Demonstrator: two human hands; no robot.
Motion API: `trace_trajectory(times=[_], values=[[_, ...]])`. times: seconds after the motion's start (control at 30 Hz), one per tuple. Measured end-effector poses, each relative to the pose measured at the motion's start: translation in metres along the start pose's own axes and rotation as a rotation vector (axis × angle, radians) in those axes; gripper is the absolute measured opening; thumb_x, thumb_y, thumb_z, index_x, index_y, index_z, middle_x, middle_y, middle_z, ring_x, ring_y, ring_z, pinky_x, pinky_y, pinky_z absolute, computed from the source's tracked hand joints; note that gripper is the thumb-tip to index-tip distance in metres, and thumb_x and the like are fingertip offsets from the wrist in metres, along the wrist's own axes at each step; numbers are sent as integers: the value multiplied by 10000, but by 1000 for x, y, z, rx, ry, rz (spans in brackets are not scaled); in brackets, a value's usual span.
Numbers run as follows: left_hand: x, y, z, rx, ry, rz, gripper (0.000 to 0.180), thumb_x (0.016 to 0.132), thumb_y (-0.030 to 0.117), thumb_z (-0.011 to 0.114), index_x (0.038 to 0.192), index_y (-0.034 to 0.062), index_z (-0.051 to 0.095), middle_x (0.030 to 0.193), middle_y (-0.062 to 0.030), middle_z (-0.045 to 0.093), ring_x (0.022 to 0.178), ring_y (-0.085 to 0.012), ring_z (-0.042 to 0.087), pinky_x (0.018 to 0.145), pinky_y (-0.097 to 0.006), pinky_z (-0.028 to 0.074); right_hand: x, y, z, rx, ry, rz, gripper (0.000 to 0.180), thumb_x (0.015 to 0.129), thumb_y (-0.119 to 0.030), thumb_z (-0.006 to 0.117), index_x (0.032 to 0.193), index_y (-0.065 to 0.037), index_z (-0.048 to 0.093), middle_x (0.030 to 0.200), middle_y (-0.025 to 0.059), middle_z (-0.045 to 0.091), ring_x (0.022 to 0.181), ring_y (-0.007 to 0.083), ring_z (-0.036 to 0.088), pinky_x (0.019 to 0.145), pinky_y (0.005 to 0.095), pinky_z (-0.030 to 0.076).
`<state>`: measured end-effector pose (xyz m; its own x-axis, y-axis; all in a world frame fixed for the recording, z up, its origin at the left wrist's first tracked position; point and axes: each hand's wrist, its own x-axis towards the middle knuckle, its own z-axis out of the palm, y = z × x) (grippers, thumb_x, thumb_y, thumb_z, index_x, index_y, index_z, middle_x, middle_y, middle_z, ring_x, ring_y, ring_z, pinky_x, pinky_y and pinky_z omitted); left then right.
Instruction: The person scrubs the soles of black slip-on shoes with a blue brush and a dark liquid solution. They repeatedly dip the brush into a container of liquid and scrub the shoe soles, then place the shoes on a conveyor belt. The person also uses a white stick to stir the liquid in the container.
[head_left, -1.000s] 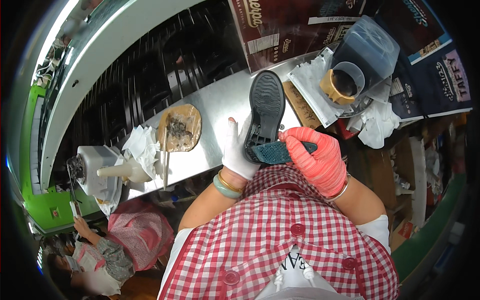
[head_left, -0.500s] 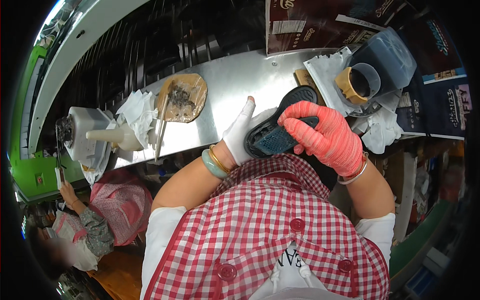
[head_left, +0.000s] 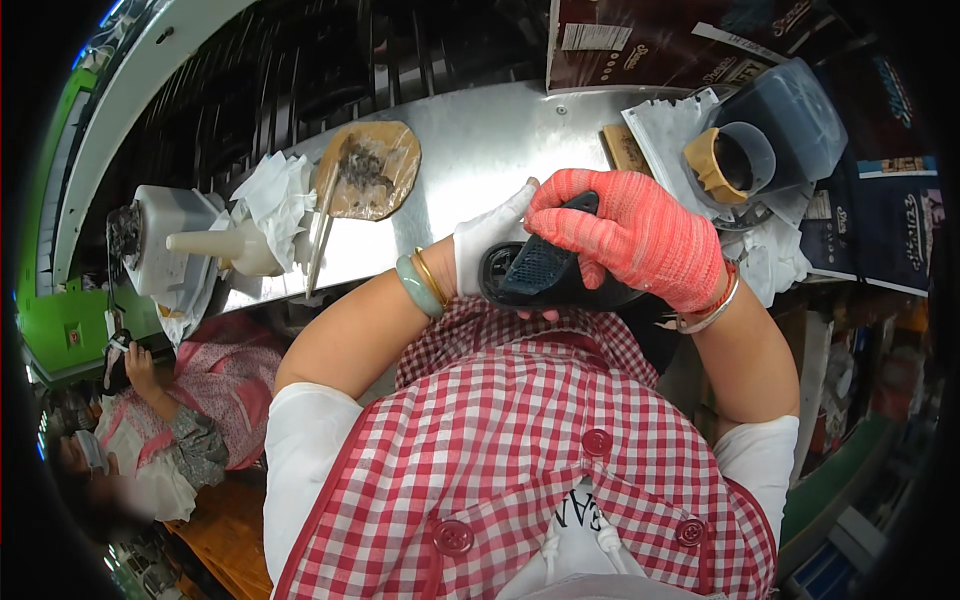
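My left hand, in a white glove, supports a black shoe sole from the left and beneath, low over the bench's near edge. The sole lies nearly crosswise, its hollow end to the left. My right hand, in a red-pink knit glove, is closed on a dark insole-like piece with a bluish textured face. One end of this piece rests in the hollow; its other end tilts up beside my right fingers. My right hand hides the middle of the sole.
On the metal bench are a brown round pad with dark residue, chopsticks, a pale nozzle bottle, a grey container, and crumpled tissue. At right, a cup sits near a clear bin. A co-worker's hand is at left.
The sole has turned from upright-slanting to nearly crosswise, its far end swinging right and toward me. My right hand has moved left and up, tilting the insole-like piece more steeply.
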<state>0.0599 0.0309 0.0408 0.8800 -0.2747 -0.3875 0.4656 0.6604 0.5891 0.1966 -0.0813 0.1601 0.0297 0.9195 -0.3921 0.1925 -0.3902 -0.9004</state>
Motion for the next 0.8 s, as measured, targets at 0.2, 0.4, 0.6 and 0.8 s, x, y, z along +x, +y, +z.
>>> trace_trajectory(times=[0.2, 0.4, 0.6, 0.8], values=[[0, 8, -1, 275, 4, 33, 855, 811, 749, 238, 1265, 48, 419, 1033, -213, 605, 646, -351, 659, 434, -329, 544, 4, -2, 2, -43, -46, -12, 265, 854, -279, 581, 970, -44, 624, 759, 25, 617, 494, 79, 505, 499, 220, 420], [5, -4, -18, -104, -48, -22, 738, 835, 670, 379, 1142, 18, 536, 1040, -178, 599, 837, -281, 635, 659, -397, 557, -1, 8, -6, -26, -82, -6, 235, 844, -260, 589, 957, -60, 641, 768, 24, 623, 529, 76, 539, 492, 204, 422], [-9, 10, -22, -47, 1, -200, 983, 772, 780, 307, 1186, -94, 483, 1089, -220, 575, 848, -294, 638, 665, -422, 562, -21, 23, -21, 33, -49, 65, 224, 850, -215, 600, 983, -40, 640, 798, 40, 629, 565, 85, 546, 564, 226, 462], [-7, 12, -40, -99, -164, -155, 920, 832, 697, 324, 1288, -102, 354, 1080, -261, 574, 847, -341, 642, 557, -397, 562, -49, 59, -28, 157, 74, 10, 183, 847, -174, 611, 967, -43, 655, 826, 25, 636, 597, 75, 554, 564, 201, 460]])
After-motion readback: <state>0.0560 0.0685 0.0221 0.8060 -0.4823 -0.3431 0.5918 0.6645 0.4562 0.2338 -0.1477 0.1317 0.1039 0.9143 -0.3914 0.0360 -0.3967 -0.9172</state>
